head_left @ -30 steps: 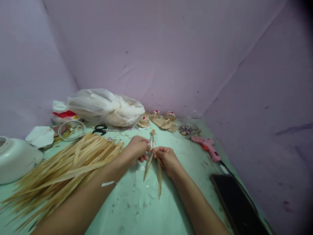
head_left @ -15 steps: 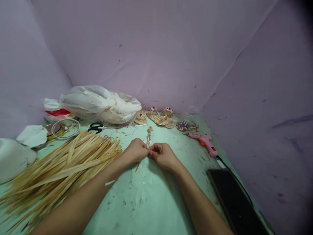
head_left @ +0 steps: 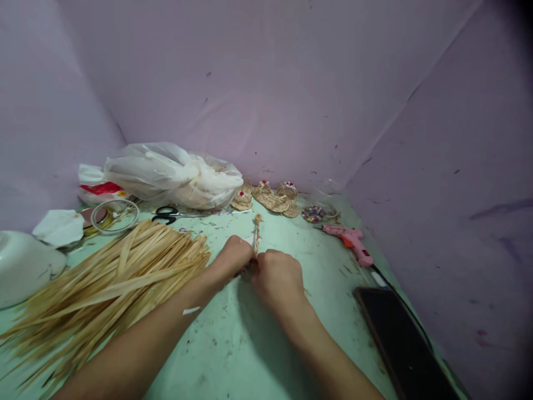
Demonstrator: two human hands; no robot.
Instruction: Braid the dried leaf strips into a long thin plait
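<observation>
A thin braid of dried straw-like strips (head_left: 257, 233) stands out beyond my fingers, its knotted tip pointing to the wall. My left hand (head_left: 238, 255) is closed on the lower end of the braid. Pressed against it, my right hand (head_left: 278, 278) is also closed at the same end, knuckles up; its fingertips and the loose strand ends are hidden beneath. To the left, partly behind my left forearm, lies a heap of flat dried strips (head_left: 125, 278).
Along the wall lie a plastic bag (head_left: 166, 175), black scissors (head_left: 165, 214), small woven slippers with red beads (head_left: 270, 197) and a bag of coloured beads (head_left: 313, 213). At right are a pink glue gun (head_left: 352, 241) with its cord and a dark phone (head_left: 400, 339).
My right hand has rolled over, knuckles now upward, hiding its fingertips. The strand ends that showed below my hands are no longer visible. The left hand stays at the braid.
</observation>
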